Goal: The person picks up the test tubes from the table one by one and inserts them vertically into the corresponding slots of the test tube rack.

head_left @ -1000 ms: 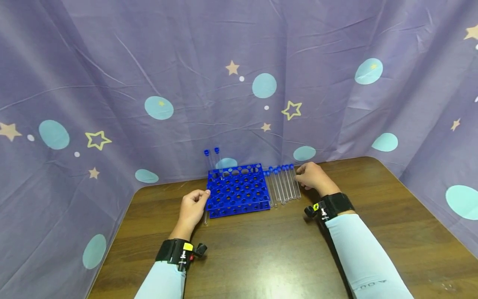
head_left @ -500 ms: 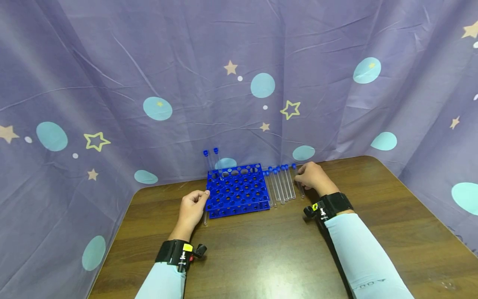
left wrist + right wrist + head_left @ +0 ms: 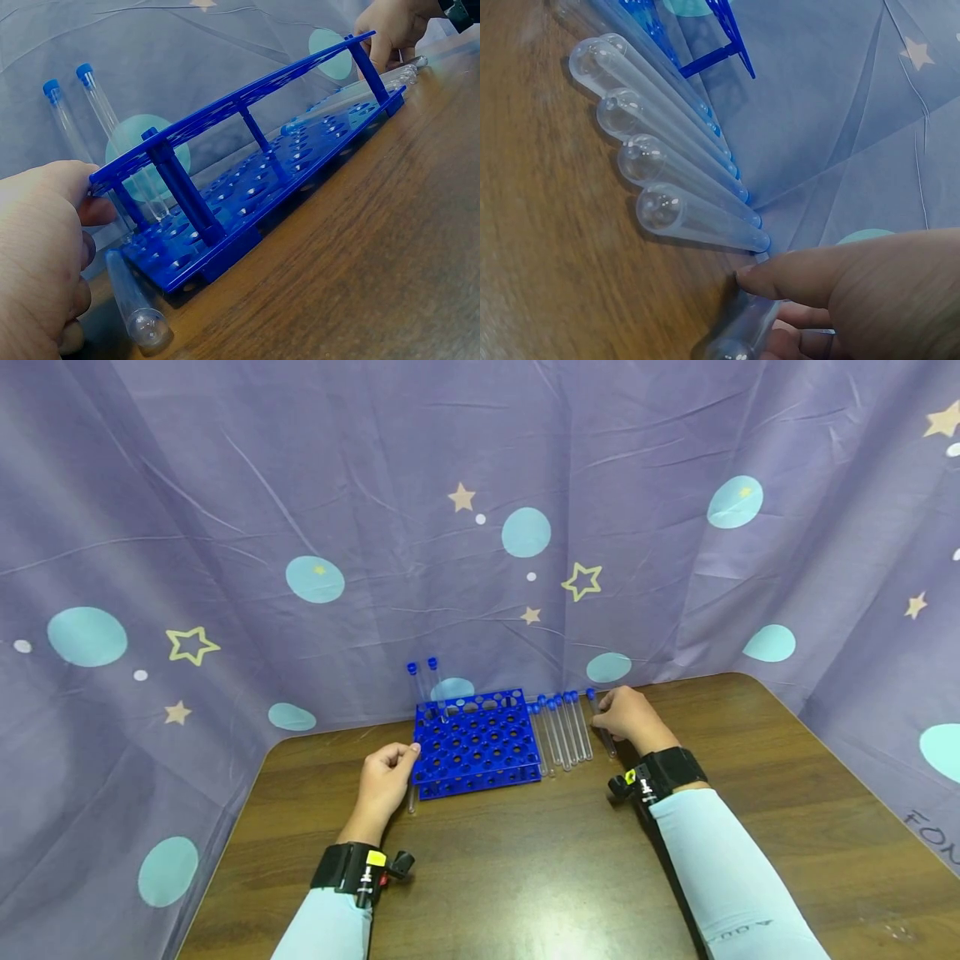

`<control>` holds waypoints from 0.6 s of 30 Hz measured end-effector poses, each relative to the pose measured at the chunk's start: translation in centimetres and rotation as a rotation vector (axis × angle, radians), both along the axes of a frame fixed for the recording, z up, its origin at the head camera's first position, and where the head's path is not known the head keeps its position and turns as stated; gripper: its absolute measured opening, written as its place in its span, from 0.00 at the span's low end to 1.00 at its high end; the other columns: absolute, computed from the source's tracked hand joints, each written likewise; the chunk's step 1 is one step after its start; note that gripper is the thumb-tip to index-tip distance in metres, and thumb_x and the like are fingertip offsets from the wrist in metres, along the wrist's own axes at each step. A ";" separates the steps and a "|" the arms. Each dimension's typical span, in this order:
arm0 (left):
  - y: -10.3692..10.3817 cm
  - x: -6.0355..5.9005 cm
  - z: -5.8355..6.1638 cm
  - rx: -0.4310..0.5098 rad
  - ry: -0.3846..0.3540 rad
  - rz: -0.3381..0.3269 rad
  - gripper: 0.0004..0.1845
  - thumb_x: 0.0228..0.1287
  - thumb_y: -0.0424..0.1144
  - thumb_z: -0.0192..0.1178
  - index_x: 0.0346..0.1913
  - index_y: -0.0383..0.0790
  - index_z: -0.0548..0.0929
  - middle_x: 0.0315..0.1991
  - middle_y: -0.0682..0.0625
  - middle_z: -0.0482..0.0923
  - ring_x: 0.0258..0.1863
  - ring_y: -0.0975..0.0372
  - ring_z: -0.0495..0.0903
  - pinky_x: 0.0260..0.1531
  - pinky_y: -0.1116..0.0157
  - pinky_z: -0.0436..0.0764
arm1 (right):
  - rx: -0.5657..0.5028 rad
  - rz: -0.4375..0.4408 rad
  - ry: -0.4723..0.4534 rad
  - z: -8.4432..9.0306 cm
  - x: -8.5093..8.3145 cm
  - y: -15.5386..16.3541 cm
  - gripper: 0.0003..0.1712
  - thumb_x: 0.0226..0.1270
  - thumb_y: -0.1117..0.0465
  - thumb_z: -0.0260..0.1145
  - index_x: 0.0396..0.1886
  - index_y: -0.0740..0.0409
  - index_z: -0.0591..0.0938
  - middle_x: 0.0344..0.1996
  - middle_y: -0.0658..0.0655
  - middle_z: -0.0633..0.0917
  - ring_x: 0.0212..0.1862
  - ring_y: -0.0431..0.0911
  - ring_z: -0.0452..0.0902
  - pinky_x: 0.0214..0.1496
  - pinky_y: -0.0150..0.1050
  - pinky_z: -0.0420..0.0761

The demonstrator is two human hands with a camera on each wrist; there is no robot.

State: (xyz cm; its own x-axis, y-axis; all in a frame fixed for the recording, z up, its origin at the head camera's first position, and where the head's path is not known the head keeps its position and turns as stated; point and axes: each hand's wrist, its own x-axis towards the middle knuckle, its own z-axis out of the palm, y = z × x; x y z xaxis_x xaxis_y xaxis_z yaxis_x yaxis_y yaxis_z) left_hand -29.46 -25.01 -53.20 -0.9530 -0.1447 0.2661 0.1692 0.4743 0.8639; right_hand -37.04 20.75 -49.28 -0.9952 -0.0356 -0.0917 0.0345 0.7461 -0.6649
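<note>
A blue test tube rack (image 3: 476, 739) stands on the table, with two blue-capped test tubes (image 3: 101, 105) upright in its back left holes. My left hand (image 3: 386, 778) holds the rack's left end, thumb on the upper plate and fingers curled beneath it. One loose test tube (image 3: 133, 300) lies beside that end, near the left fingers. To the right of the rack lies a row of clear capped test tubes (image 3: 558, 731). Just past the row, my right hand (image 3: 628, 717) pinches a separate test tube (image 3: 746, 326) between thumb and fingers, its blue cap pointing toward the curtain.
A purple curtain (image 3: 375, 527) printed with stars and ovals hangs right behind the table's back edge. The wooden table (image 3: 510, 860) extends in front of the rack and to both sides. Black straps with small cameras sit on both wrists.
My right hand has drawn the rightmost test tube away from the row, leaving a gap to its left. The left hand has stayed on the rack.
</note>
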 end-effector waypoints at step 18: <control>0.0 0.1 0.3 0.000 -0.021 0.006 0.16 0.83 0.45 0.69 0.38 0.38 0.93 0.20 0.59 0.70 0.25 0.61 0.71 0.33 0.65 0.73 | 0.030 -0.018 -0.018 -0.2 -0.5 0.0 0.30 0.70 0.55 0.83 0.59 0.73 0.86 0.49 0.73 0.93 0.27 0.46 0.91 0.33 0.41 0.92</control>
State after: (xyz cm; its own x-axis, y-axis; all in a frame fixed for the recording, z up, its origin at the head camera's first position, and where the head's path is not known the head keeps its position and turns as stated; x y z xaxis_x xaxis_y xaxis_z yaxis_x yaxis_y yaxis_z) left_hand -29.37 -24.96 -52.86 -0.9576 -0.1499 0.2461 0.1484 0.4756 0.8671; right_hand -37.59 20.70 -49.48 -0.9938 -0.0150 -0.1102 0.0596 0.7648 -0.6416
